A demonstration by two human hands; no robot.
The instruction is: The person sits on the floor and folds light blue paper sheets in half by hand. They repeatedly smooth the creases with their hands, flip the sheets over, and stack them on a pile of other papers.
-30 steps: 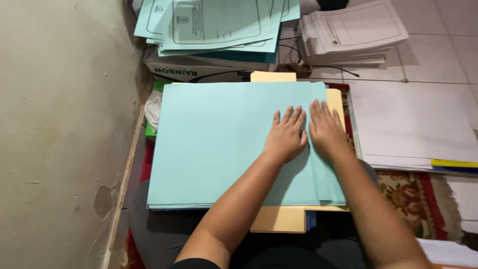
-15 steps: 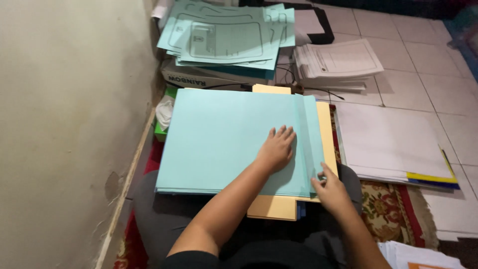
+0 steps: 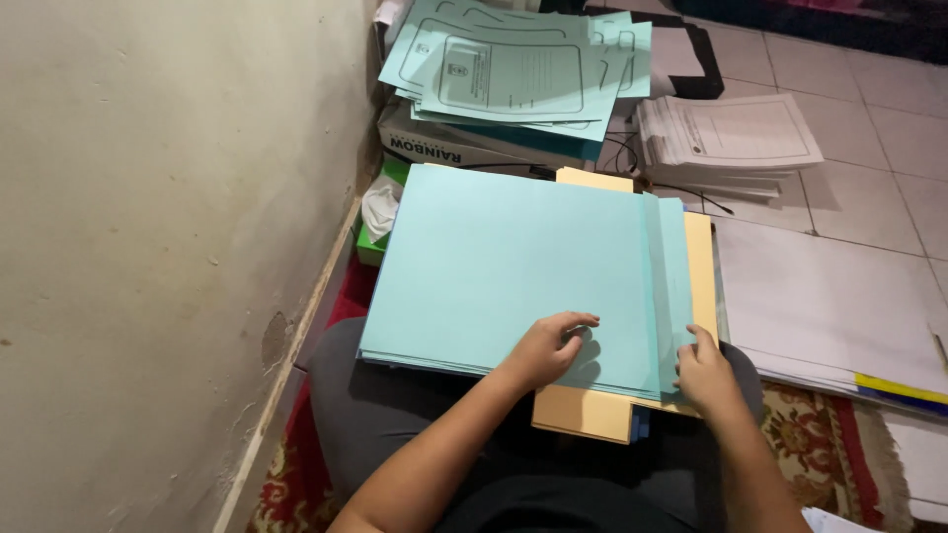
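Closest to the camera is the person's lap in dark clothes, sitting on a red patterned rug. A stack of light blue paper lies across the lap, on top of an orange folder that sticks out at the near edge and the right side.

The left hand lies on the top blue sheet near its close edge, fingers curled loosely, holding nothing. The right hand is at the right corner of the stack, its fingertips pinching the edges of a few blue sheets that stick out there.

Just to the right, white paper piles lie on the tiled floor, with a yellow strip at one edge. On the left a plain wall stands very near, leaving little room. A green box with white tissue sits squeezed between the wall and the stack.

Farther away, a white cardboard box holds up more blue sheets with printed forms. Beside it rests a pile of white printed papers, with a thin black cable near it.
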